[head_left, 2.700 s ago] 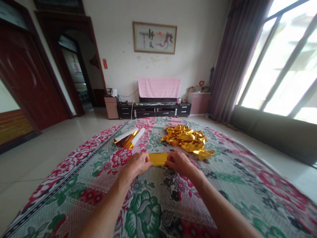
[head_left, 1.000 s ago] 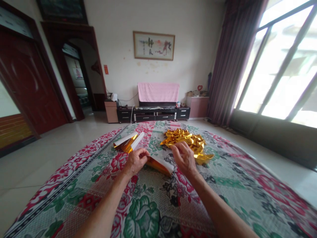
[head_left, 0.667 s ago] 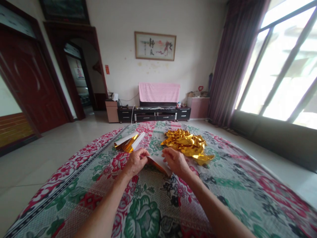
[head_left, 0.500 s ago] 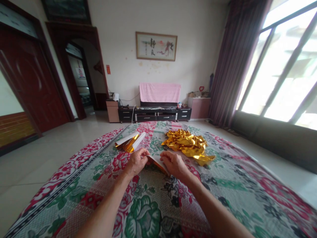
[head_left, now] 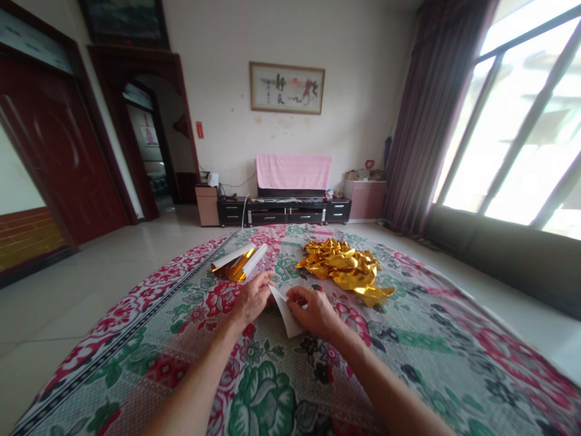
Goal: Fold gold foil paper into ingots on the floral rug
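Between my hands is a sheet of gold foil paper (head_left: 287, 315), its white back facing me. My left hand (head_left: 252, 298) pinches the sheet's upper left corner. The fingers of my right hand (head_left: 314, 310) are closed on its right side, covering part of it. Just beyond my left hand lie rolled and curled sheets of the same paper (head_left: 240, 261), white outside and gold inside. A heap of folded gold foil pieces (head_left: 342, 266) sits beyond my right hand.
A flowered cloth (head_left: 263, 399) covers the round table under my hands. Farther off stand a low black TV cabinet (head_left: 272, 214) and a screen under a pink towel (head_left: 294, 171). A purple curtain (head_left: 413, 121) hangs beside the window at the right.
The sheet has turned, with more of its white side and its lower corner hanging toward me; the gold edge no longer shows. My right hand has shifted slightly left.
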Motion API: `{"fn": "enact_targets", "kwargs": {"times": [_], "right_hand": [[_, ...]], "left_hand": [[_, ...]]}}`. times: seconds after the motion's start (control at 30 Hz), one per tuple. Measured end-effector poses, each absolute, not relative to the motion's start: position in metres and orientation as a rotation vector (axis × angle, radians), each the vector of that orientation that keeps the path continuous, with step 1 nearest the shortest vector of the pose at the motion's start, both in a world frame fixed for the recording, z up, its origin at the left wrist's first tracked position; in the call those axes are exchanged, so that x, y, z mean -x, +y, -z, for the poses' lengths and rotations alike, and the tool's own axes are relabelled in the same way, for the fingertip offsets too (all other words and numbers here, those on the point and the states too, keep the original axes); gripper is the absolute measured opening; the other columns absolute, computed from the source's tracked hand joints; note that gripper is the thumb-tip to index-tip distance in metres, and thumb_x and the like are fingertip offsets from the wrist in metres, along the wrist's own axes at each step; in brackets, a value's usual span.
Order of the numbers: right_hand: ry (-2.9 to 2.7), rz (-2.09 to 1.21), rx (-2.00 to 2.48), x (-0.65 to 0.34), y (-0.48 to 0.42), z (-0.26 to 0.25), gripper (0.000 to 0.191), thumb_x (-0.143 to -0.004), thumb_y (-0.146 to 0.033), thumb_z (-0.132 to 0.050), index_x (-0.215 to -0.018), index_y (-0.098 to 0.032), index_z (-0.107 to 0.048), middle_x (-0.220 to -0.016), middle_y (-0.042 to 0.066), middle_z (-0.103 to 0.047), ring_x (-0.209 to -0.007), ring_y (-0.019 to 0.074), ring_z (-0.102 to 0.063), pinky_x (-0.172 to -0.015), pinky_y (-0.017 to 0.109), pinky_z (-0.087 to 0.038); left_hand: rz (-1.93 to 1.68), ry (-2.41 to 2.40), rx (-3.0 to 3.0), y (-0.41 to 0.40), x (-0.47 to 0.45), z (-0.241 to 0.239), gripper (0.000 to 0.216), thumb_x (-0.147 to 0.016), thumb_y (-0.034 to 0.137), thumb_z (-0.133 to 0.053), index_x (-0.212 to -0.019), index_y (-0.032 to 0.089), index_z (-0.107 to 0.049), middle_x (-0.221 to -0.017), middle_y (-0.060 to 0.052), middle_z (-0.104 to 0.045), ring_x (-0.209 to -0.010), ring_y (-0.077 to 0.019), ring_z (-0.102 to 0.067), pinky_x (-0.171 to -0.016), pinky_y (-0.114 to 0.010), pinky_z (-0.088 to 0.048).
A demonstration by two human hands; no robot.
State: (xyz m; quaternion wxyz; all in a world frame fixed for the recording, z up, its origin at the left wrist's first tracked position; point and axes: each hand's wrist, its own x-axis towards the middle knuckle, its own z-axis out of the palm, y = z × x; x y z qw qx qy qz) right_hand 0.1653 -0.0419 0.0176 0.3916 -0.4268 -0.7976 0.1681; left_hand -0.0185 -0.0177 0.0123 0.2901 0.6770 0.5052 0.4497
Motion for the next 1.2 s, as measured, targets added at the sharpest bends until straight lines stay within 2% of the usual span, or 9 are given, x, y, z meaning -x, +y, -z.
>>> {"fn": "enact_targets", "kwargs": {"times": [0.13, 0.2, 0.3, 0.4, 0.53, 0.67, 0.97, 1.1, 1.2], "right_hand": [[-2.1, -0.403, 1.011, -0.162, -0.047, -0.018, 0.018, -0.072, -0.013, -0.049, -0.083, -0.019, -0.062, -0.073, -0.001, -0.065, -0.063, 0.0101, -0.058, -0.062, 0.02, -0.043], [-2.136, -0.404, 0.986, -0.162, -0.049, -0.019, 0.019, -0.069, -0.01, -0.05, -0.082, -0.019, -0.062, -0.074, 0.0, -0.065, -0.064, 0.0103, -0.059, -0.063, 0.02, -0.043], [-2.154, -0.432, 0.975, -0.163, -0.051, -0.021, 0.02, -0.069, -0.009, -0.049, -0.081, -0.019, -0.063, -0.073, -0.001, -0.066, -0.065, 0.0106, -0.059, -0.064, 0.02, -0.043], [-2.109, -0.462, 0.989, -0.167, -0.048, -0.022, 0.022, -0.073, -0.01, -0.045, -0.079, -0.019, -0.064, -0.071, -0.001, -0.066, -0.064, 0.0104, -0.059, -0.062, 0.019, -0.042], [-1.962, -0.361, 1.057, -0.176, -0.039, -0.02, 0.025, -0.072, -0.009, -0.043, -0.078, -0.018, -0.065, -0.076, 0.0, -0.067, -0.069, 0.0121, -0.061, -0.067, 0.021, -0.043], [-2.0, -0.297, 1.072, -0.183, -0.037, -0.018, 0.026, -0.07, -0.008, -0.045, -0.08, -0.019, -0.066, -0.076, 0.001, -0.068, -0.07, 0.0134, -0.061, -0.067, 0.022, -0.044], [-2.267, -0.128, 1.01, -0.177, -0.046, -0.021, 0.022, -0.08, -0.015, -0.047, -0.085, -0.023, -0.066, -0.074, 0.001, -0.06, -0.068, 0.0108, -0.055, -0.065, 0.02, -0.038], [-2.367, -0.075, 0.993, -0.178, -0.05, -0.023, 0.02, -0.082, -0.02, -0.047, -0.072, -0.02, -0.064, -0.073, 0.002, -0.056, -0.07, 0.0105, -0.053, -0.065, 0.019, -0.038], [-2.378, -0.058, 1.02, -0.177, -0.053, -0.025, 0.019, -0.081, -0.022, -0.048, -0.072, -0.019, -0.064, -0.074, 0.002, -0.055, -0.071, 0.0108, -0.053, -0.064, 0.02, -0.038]], "left_hand": [[-1.202, 1.36, -1.718, -0.023, 0.016, -0.024, 0.039, -0.082, 0.038, -0.038, -0.107, 0.015, -0.057, -0.088, -0.005, -0.067, -0.075, -0.0157, -0.062, -0.061, -0.023, -0.048], [-1.192, 1.396, -1.747, -0.024, 0.015, -0.024, 0.039, -0.08, 0.04, -0.043, -0.105, 0.014, -0.059, -0.085, -0.005, -0.067, -0.074, -0.016, -0.062, -0.063, -0.023, -0.048], [-1.16, 1.487, -1.842, -0.019, 0.015, -0.016, 0.043, -0.068, 0.027, -0.058, -0.11, 0.015, -0.057, -0.079, -0.002, -0.066, -0.072, -0.0147, -0.061, -0.068, -0.023, -0.047], [-1.154, 1.487, -1.905, -0.013, 0.016, -0.005, 0.046, -0.064, 0.016, -0.054, -0.11, 0.017, -0.057, -0.08, 0.001, -0.065, -0.071, -0.0123, -0.06, -0.07, -0.022, -0.047], [-1.162, 1.429, -1.944, -0.009, 0.015, -0.001, 0.043, -0.067, 0.015, -0.053, -0.11, 0.019, -0.057, -0.085, 0.001, -0.065, -0.074, -0.0117, -0.061, -0.07, -0.021, -0.048], [-1.166, 1.407, -2.1, -0.009, 0.012, -0.003, 0.04, -0.07, 0.013, -0.053, -0.109, 0.021, -0.06, -0.094, -0.001, -0.066, -0.086, -0.0138, -0.062, -0.08, -0.023, -0.047], [-1.065, 1.38, -2.326, -0.007, 0.009, 0.0, 0.041, -0.073, 0.012, -0.051, -0.112, 0.02, -0.058, -0.107, -0.004, -0.064, -0.1, -0.0155, -0.058, -0.093, -0.026, -0.042], [-1.02, 1.407, -2.466, -0.008, 0.008, -0.002, 0.028, -0.073, 0.013, -0.053, -0.097, 0.019, -0.065, -0.105, -0.006, -0.063, -0.101, -0.0181, -0.055, -0.094, -0.03, -0.04], [-0.93, 1.447, -2.558, -0.011, 0.006, -0.007, 0.018, -0.076, 0.017, -0.052, -0.083, 0.019, -0.068, -0.095, -0.005, -0.063, -0.094, -0.0189, -0.054, -0.09, -0.033, -0.04]]}}
